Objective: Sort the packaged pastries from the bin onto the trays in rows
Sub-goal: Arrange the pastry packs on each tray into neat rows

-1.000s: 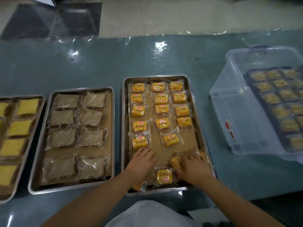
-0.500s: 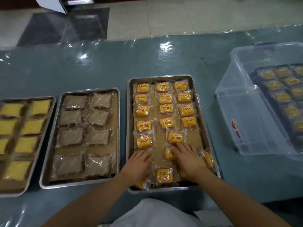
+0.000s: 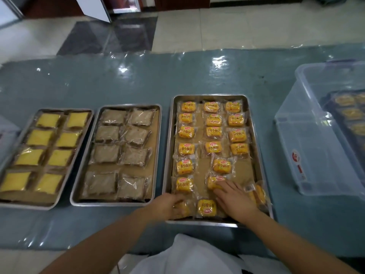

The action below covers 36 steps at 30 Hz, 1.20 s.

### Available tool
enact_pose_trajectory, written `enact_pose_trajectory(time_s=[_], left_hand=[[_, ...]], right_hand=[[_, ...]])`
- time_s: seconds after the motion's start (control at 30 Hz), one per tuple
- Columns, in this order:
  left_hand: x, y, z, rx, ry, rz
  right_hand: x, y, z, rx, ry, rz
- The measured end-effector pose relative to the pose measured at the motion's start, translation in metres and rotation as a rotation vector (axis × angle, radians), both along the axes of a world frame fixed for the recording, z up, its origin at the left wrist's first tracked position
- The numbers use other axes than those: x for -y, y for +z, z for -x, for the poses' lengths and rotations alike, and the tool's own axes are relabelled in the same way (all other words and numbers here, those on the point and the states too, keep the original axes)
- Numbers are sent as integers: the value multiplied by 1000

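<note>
The right hand [image 3: 233, 196] lies flat, fingers spread, on a yellow wrapped pastry [image 3: 214, 181] in the rectangular steel tray [image 3: 254, 147]. The left hand [image 3: 167, 206], fingers curled, covers another packet [image 3: 182, 208] at the near edge. Beyond both, yellow packets sit in rows. Right, a clear plastic bin [image 3: 316, 155] holds more.

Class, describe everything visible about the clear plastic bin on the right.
The bin is a see-through plastic tub with a pale rim and a red-and-white sticker on its near wall. It rests on the blue table cover, right of the tray of yellow buns, apart from both hands. Packaged pastries show dimly inside.
</note>
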<state>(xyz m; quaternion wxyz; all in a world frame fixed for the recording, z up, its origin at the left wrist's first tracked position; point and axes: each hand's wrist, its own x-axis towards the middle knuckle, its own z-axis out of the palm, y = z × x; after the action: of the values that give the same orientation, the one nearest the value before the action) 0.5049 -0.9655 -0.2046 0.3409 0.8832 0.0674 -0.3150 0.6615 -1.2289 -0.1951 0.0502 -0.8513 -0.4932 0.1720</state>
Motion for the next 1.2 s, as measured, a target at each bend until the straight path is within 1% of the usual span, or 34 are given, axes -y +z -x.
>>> enact_pose_trajectory(time_s=[0.03,0.1,0.2,0.3,0.4,0.5,0.6,0.63,0.7,0.73,0.8,0.87,0.97,1.1,1.2], left_hand=[[-3,2,-4,-8,106,26],[-11,3,-11,-1,221,41],[-20,6,-16,18,247,28],[-25,5,-19,-4,230,30],[-22,6,-19,-25,176,33],[-17,5,-21,-21,35,11],[-8,1,-21,49,-109,-41],[-5,-2,-19,106,-161,-98],[0,-8,-14,278,-269,-294],[2,-10,-12,322,-293,-358],[4,-13,-9,293,-312,-409],[5,-13,-7,250,-343,-437],[4,-10,-8,286,-363,-467],[10,-1,-11,359,-341,-477],[14,4,-13,351,-355,-486]], right_hand=[[-3,1,1,2,11,-19],[-7,1,3,29,38,-59],[-6,2,6,60,63,-72],[-5,6,10,60,11,-62],[-3,9,20,40,-63,-21],[0,11,33,42,-95,17],[3,12,45,36,-169,86],[5,12,48,40,-203,106],[9,13,53,39,-281,132],[11,13,54,29,-319,141],[17,13,57,19,-352,170],[21,12,59,16,-359,194],[20,12,58,-7,-347,177],[1,9,55,-24,-238,118],[-21,4,50,-48,-136,126]])
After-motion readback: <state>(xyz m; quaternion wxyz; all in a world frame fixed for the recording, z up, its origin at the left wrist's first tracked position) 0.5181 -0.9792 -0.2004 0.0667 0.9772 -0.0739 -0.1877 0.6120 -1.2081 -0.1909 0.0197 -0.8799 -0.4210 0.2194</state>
